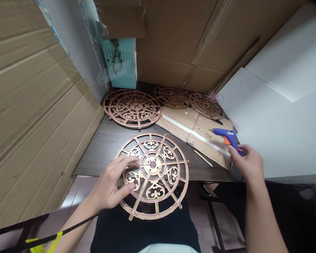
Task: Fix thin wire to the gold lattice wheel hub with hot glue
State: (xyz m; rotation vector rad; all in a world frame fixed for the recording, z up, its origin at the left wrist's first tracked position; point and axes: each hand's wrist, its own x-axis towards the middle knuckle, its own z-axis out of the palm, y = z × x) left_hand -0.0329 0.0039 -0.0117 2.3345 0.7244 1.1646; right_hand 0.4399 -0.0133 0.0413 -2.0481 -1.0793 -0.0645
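So, left fingers (126, 163): spread open, pads resting on the fretwork wheel (171, 175), with nothing pinched.
Right fingers (235, 151): curled closed on the lower handle of the glue gun (225, 136), its nozzle aimed away to the left.
Wheel's place: lying on the near edge of the desk (100, 154), overhanging toward the lap, between both hands.
Just beside: a cardboard sheet (179, 121) under the gun, a white strip (197, 135) across it, a thin wooden stick (203, 158) near its edge.
Farther back: three more wheels (133, 109) (171, 96) (205, 106), the left one flat on the desk, the other two partly on the cardboard.
Progress so far: thin pink wires (213, 96) already along the near wheel's ring and bunched at the far right wheel; no finished wheel or remaining step clear from this view.
Surroundings: brown cardboard panels (34, 105) on the left and behind, a teal box (118, 61) at the back.
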